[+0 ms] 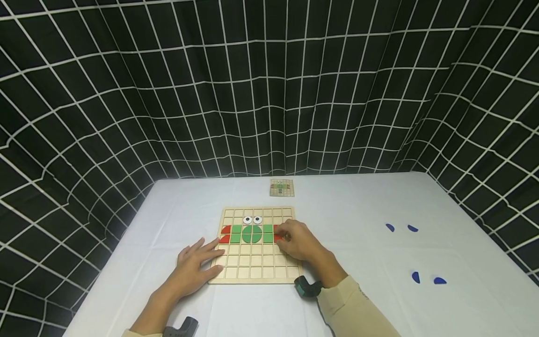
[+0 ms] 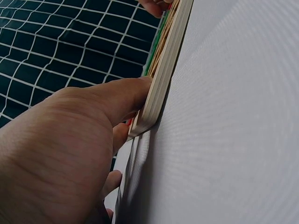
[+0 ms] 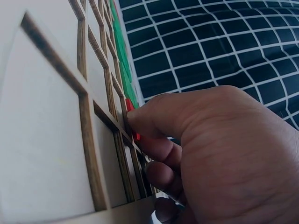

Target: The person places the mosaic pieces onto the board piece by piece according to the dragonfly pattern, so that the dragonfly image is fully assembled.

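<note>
A wooden grid board lies on the table. Set in its cells are two eye pieces, a green circle made of quarter pieces, green squares on either side and red pieces at the left. My left hand rests with spread fingers at the board's left edge, thumb and fingertips on the rim. At the right side, my right hand pinches a red piece between thumb and finger, down at its cell; the hand partly hides the red pieces there.
Behind the board lies a small pattern card with a similar picture. Several blue half-round pieces are scattered on the white cloth to the right. A dark curtain with white grid lines surrounds the table's back and sides.
</note>
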`<state>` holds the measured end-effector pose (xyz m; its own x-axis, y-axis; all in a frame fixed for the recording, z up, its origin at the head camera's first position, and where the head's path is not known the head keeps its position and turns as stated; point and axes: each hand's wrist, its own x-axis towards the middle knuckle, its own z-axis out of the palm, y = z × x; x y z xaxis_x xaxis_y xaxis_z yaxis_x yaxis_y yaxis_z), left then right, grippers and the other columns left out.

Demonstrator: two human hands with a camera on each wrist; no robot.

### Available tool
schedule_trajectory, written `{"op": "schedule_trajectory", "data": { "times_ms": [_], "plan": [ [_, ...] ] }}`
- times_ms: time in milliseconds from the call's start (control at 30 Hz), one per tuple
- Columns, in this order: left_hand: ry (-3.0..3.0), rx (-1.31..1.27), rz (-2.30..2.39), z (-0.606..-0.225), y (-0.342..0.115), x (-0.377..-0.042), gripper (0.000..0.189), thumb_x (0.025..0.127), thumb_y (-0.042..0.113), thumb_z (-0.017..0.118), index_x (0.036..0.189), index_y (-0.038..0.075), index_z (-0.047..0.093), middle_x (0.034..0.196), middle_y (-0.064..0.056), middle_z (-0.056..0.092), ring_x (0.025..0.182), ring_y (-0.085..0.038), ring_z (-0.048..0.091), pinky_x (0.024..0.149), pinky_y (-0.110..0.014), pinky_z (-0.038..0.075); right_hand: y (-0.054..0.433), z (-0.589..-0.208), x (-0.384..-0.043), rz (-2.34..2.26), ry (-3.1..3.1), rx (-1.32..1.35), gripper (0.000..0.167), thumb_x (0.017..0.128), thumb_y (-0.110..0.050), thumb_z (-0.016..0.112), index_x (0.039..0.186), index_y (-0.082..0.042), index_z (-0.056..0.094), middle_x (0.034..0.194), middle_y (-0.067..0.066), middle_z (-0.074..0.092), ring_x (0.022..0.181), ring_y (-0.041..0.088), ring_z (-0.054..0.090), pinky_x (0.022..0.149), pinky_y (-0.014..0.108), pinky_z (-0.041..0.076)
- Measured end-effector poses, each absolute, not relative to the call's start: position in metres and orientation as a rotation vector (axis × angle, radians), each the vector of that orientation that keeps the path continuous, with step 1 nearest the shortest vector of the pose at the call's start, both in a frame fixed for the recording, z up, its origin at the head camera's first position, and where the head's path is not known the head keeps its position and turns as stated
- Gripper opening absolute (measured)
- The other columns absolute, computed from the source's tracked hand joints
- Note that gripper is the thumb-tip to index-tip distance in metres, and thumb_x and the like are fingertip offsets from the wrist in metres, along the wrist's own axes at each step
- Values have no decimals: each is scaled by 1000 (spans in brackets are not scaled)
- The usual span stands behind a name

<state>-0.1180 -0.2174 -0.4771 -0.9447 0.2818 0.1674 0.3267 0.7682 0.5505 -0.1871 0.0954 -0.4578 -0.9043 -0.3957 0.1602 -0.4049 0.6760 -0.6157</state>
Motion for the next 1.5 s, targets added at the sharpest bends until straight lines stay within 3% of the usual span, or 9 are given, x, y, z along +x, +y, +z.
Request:
{"op": "schedule_trajectory", "data": {
  "times_ms": [567, 833, 1067, 1500],
  "plan": [
    [-2871, -495, -925, -478, -218, -119, 39, 84, 34, 74, 121, 22, 69, 146, 2, 45, 140, -35, 23, 108, -60, 5, 97, -456, -187, 1149, -2757, 681, 19, 81, -6, 70, 100, -10, 73, 93, -5, 63, 88, 14, 59, 79, 36, 51],
    [-2879, -499, -946, -479, -218, -118, 39, 85, 35, 73, 122, 22, 68, 146, 3, 44, 141, -35, 22, 109, -60, 3, 106, -433, -182, 1255, -2654, 548, 19, 83, -11, 74, 101, -8, 72, 89, -4, 63, 81, 17, 56, 66, 34, 48],
    [-2886, -495, -922, -479, -219, -119, 40, 85, 36, 73, 122, 23, 68, 147, 4, 43, 141, -34, 22, 109, -59, 3, 129, -410, -179, 1191, -2550, 548, 20, 82, -9, 74, 102, -6, 71, 85, -1, 63, 79, 23, 56, 66, 35, 46],
    [-2888, -499, -937, -479, -219, -119, 40, 86, 36, 72, 123, 23, 67, 147, 3, 43, 142, -33, 21, 110, -58, 3, 191, -378, -165, 1117, -2398, 490, 20, 83, -5, 73, 102, -7, 71, 86, 1, 63, 81, 22, 54, 69, 43, 47]
  ]
}}
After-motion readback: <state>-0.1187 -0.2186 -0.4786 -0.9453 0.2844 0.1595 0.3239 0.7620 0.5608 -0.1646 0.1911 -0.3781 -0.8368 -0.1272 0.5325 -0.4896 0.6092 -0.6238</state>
